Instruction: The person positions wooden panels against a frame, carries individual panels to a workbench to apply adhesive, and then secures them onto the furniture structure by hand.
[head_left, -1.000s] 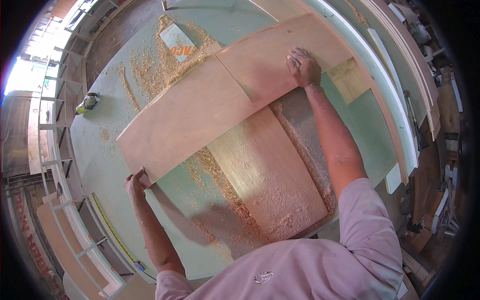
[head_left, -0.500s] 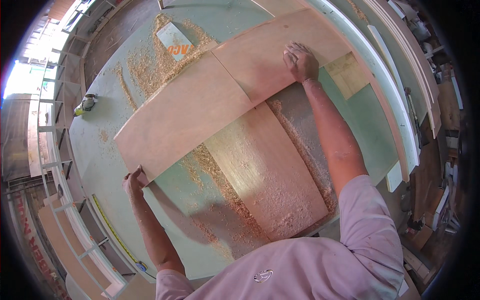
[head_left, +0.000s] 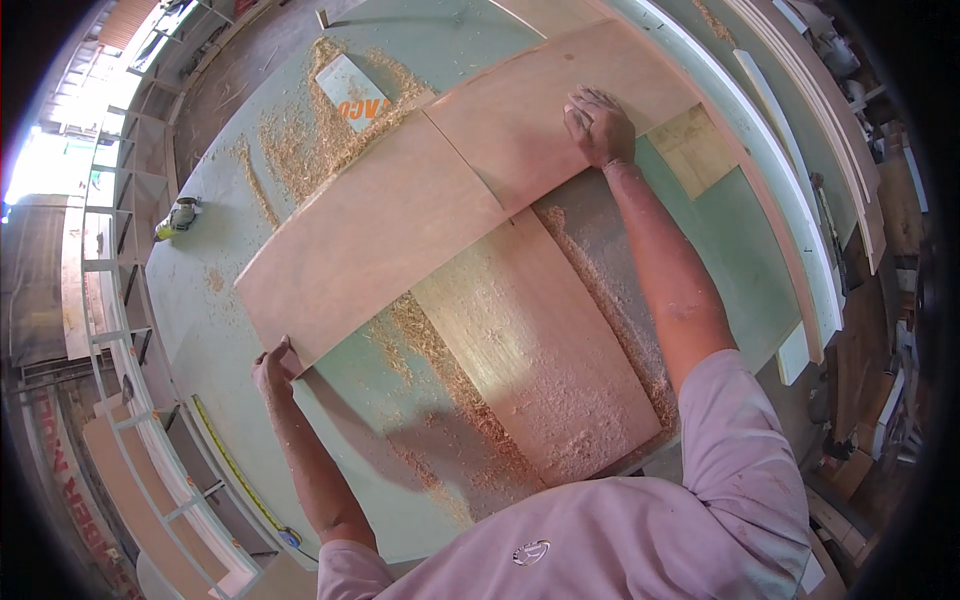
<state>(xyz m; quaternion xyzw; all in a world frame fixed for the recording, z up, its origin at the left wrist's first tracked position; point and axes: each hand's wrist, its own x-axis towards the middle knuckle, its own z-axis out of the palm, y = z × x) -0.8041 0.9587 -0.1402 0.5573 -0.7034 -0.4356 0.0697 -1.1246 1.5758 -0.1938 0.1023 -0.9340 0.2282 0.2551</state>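
Note:
Two long pinkish plywood pieces lie side by side with a seam between them, crossing over a lengthwise plywood panel dusted with shavings. My left hand is closed on the near left corner of the left piece. My right hand lies on the right piece near its near edge, with bent fingers apart on the surface. Pale green sheeting is underneath, strewn with curly wood shavings. Behind the boards a white offcut with orange lettering sits among the shavings.
A green power tool sits at the left. An extended yellow tape measure lies at the lower left beside a white slatted frame. Curved white strips and stacked boards line the right, with scrap wood beyond.

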